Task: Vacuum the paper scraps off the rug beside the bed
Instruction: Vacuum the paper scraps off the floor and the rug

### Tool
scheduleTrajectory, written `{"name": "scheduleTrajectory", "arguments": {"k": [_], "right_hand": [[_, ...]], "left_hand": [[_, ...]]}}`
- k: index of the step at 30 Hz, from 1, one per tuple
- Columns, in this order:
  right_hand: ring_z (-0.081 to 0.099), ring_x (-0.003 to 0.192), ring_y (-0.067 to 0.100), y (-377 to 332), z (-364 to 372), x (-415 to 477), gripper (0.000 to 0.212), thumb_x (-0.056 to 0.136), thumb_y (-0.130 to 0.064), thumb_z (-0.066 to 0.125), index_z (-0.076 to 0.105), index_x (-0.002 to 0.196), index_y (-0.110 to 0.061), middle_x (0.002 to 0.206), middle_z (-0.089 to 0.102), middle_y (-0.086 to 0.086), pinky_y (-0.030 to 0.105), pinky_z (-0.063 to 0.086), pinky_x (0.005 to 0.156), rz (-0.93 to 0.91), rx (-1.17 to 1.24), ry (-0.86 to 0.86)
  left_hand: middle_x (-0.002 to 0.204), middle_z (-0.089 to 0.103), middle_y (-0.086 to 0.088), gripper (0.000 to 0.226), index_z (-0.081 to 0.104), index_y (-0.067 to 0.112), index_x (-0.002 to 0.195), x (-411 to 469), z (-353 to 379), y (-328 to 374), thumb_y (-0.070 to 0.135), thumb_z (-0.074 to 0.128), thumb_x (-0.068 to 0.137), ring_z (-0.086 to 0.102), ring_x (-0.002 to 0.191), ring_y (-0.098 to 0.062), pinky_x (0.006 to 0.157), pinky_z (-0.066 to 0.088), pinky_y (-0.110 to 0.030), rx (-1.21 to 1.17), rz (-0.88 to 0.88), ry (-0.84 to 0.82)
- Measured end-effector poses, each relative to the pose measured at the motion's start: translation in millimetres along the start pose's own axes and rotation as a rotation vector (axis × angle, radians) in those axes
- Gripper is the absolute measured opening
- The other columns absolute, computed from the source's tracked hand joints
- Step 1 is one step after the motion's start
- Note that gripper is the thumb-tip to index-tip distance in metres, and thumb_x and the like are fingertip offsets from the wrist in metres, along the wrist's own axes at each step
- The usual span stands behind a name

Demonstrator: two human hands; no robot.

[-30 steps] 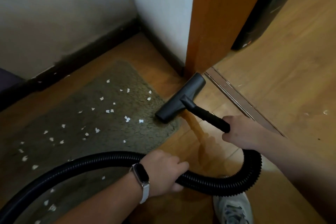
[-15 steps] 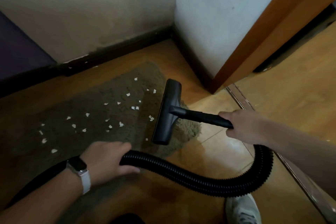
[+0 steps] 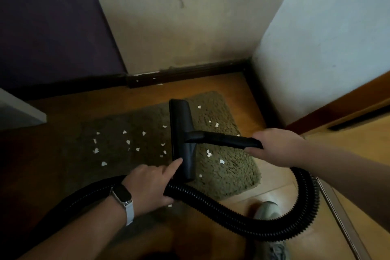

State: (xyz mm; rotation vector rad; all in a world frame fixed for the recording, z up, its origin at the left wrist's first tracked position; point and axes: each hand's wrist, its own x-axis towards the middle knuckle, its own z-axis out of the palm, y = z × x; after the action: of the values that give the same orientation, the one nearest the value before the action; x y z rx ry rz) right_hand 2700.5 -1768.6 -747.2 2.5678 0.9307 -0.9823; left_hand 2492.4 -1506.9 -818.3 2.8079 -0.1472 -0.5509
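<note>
Gripping the black wand, the right hand has its fingers curled firmly round the rear end of it, close to where the ribbed hose begins. The hose makes 1 wide loop near the person's body and passes into the left hand. This hand is also closed round the hose, with thumb and 3 fingers wrapped on it, but the index finger is stretched out straight. Its tip reaches the left edge of the floor nozzle; I cannot tell if it really presses there or only lies beside.

At the end of the wand, the nozzle lies flat on the green shaggy rug, with its long side running from far to near. White paper scraps are scattered on the rug on both sides of the nozzle, most of them to the left, in the darker part, and several to the right. 1 scrap lies just beside the left hand, near the hose.

A watch with a pale strap sits on the left wrist. A grey shoe stands on the wooden floor inside the hose loop. Behind the rug a dark skirting board runs along the wall.
</note>
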Motion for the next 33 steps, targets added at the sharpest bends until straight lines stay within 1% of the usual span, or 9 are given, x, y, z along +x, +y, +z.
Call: {"name": "scheduleTrajectory", "arguments": {"k": [4, 8, 13, 15, 18, 21, 26, 29, 33], "right_hand": [[0.066, 0.075, 0.016, 5.8, -0.7, 24.6, 0.026, 0.096, -0.054, 0.052, 0.053, 0.100, -0.028, 0.091, 0.063, 0.002, 0.035, 0.055, 0.067, -0.065, 0.309, -0.105], [0.069, 0.062, 0.014, 23.7, 1.1, 49.2, 0.022, 0.094, -0.049, 0.060, 0.054, 0.102, -0.029, 0.089, 0.071, 0.005, 0.030, 0.056, 0.057, -0.122, 0.456, -0.200], [0.058, 0.055, 0.021, 40.2, 1.8, 101.8, 0.027, 0.096, -0.037, 0.061, 0.063, 0.099, -0.010, 0.074, 0.064, 0.008, 0.031, 0.047, 0.051, -0.169, 0.680, -0.233], [0.057, 0.055, 0.024, 37.5, 1.3, 126.7, 0.030, 0.096, -0.035, 0.061, 0.062, 0.098, -0.005, 0.072, 0.062, 0.011, 0.032, 0.048, 0.051, -0.187, 0.722, -0.260], [0.056, 0.057, 0.026, 24.7, 0.2, 164.2, 0.027, 0.096, -0.037, 0.061, 0.063, 0.100, -0.010, 0.073, 0.059, 0.013, 0.035, 0.049, 0.053, -0.237, 0.717, -0.295], [0.055, 0.054, 0.024, 2.4, 0.6, 190.2, 0.027, 0.096, -0.038, 0.061, 0.062, 0.103, -0.012, 0.073, 0.057, 0.011, 0.033, 0.047, 0.051, -0.309, 0.674, -0.347], [0.054, 0.050, 0.021, -29.8, -3.9, 183.9, 0.024, 0.097, -0.035, 0.059, 0.063, 0.095, -0.012, 0.066, 0.059, 0.006, 0.030, 0.046, 0.048, -0.385, 0.604, -0.426], [0.051, 0.048, 0.019, -37.7, -10.5, 176.1, 0.021, 0.097, -0.033, 0.060, 0.064, 0.102, -0.012, 0.067, 0.058, 0.007, 0.028, 0.045, 0.046, -0.367, 0.616, -0.491], [0.051, 0.047, 0.019, -48.0, -21.0, 180.9, 0.026, 0.096, -0.030, 0.060, 0.063, 0.109, -0.008, 0.068, 0.057, 0.009, 0.028, 0.045, 0.044, -0.374, 0.575, -0.481]], "left_hand": [[0.138, 0.037, 0.006, 0.103, -0.023, 0.039, 0.146, 16.0, 10.0, 8.7, 0.067, 0.053, 0.083, 0.057, 0.093, -0.010, 0.080, 0.048, -0.028, -0.001, -0.104, -0.027], [0.150, 0.018, 0.000, 0.110, -0.038, 0.048, 0.133, 23.4, 18.9, 18.4, 0.068, 0.056, 0.080, 0.059, 0.093, -0.014, 0.078, 0.051, -0.028, -0.027, -0.229, -0.102], [0.154, 0.011, 0.001, 0.122, -0.024, 0.051, 0.141, 25.1, 22.7, 11.1, 0.084, 0.059, 0.059, 0.053, 0.116, -0.021, 0.090, 0.051, -0.036, -0.071, -0.375, -0.191], [0.151, 0.020, 0.008, 0.127, -0.015, 0.047, 0.145, 20.8, 22.8, 8.6, 0.091, 0.056, 0.049, 0.052, 0.117, -0.017, 0.092, 0.051, -0.035, -0.150, -0.421, -0.198], [0.115, 0.059, 0.011, 0.111, 0.010, 0.037, 0.146, 21.8, 33.6, 2.4, 0.093, 0.036, 0.055, 0.063, 0.088, -0.009, 0.077, 0.056, -0.036, -0.370, -0.677, -0.002], [0.072, 0.063, 0.004, 0.079, 0.027, 0.029, 0.137, 28.8, 48.4, -9.4, 0.081, 0.039, 0.078, 0.061, 0.059, -0.015, 0.054, 0.052, -0.037, -0.535, -0.940, 0.149], [0.092, 0.064, 0.002, 0.066, 0.039, 0.025, 0.124, 15.4, 44.6, -11.0, 0.069, 0.059, 0.079, 0.067, 0.076, -0.019, 0.071, 0.059, -0.041, -0.966, -1.197, 0.389], [0.101, 0.059, 0.005, 0.055, 0.048, 0.025, 0.112, 7.9, 39.0, -13.1, 0.065, 0.063, 0.079, 0.061, 0.084, -0.014, 0.068, 0.051, -0.031, -0.873, -1.207, 0.419], [0.117, 0.048, 0.006, 0.056, 0.049, 0.026, 0.120, 9.4, 48.2, -36.3, 0.059, 0.067, 0.079, 0.055, 0.103, -0.016, 0.087, 0.047, -0.032, -0.971, -1.148, 0.564]]}}
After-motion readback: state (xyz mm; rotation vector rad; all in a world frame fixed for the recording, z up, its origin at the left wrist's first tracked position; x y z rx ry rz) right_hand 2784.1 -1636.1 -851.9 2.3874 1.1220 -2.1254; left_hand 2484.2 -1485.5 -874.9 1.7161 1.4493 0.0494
